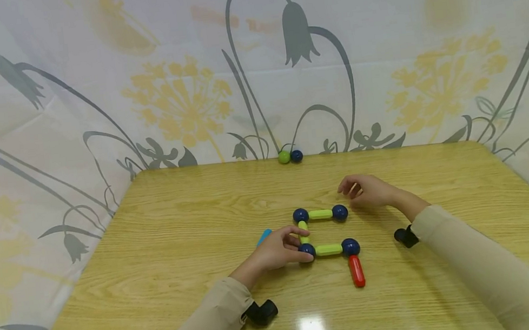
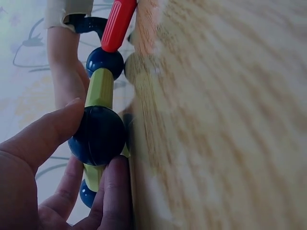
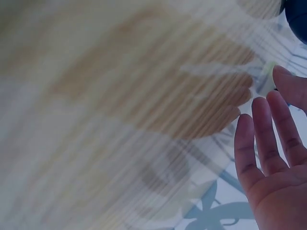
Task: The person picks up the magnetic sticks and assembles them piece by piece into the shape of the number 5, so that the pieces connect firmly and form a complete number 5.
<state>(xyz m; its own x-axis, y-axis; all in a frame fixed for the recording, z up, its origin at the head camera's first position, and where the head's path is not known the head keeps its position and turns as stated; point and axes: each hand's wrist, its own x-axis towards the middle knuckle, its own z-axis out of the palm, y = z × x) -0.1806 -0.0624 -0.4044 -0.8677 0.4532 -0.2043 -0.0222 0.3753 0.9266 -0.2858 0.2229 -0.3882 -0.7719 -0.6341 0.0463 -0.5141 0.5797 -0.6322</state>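
Note:
On the wooden table, several dark blue balls and yellow-green rods are joined in a shape with its open side to the right. My left hand (image 1: 276, 249) holds the lower-left dark blue ball (image 2: 98, 135) between thumb and fingers, its fingers partly covering the left yellow-green rod (image 1: 303, 230). From the lower-right dark blue ball (image 1: 350, 246), a red rod (image 1: 357, 271) points toward the front edge. My right hand (image 1: 366, 190) hovers beside the upper-right dark blue ball (image 1: 340, 212), fingers loosely bent and holding nothing. In the right wrist view its fingers (image 3: 267, 136) show apart.
A blue rod (image 1: 264, 236) lies left of the shape, partly hidden behind the left hand. At the table's back edge sit a green ball (image 1: 284, 156) and another dark blue ball (image 1: 297, 156). Behind the table hangs a flower-patterned cloth (image 1: 372, 82).

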